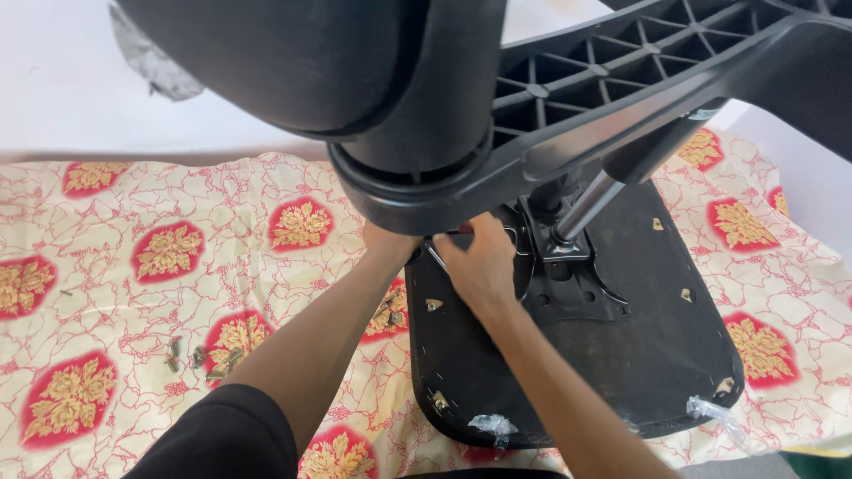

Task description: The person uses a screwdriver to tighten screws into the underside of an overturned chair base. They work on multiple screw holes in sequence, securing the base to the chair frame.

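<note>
Everything's laid out on a cream bedsheet covered in thin red vine lines and red medallions with gold flower prints. There's a little heap of loose screws on it over at the left, well apart from anything else. A couple more bits of hardware sit on the sheet closer to the middle, too small to make out. Behind the sheet is a plain white wall, with a crumpled piece of clear plastic wrap up against it.
</note>
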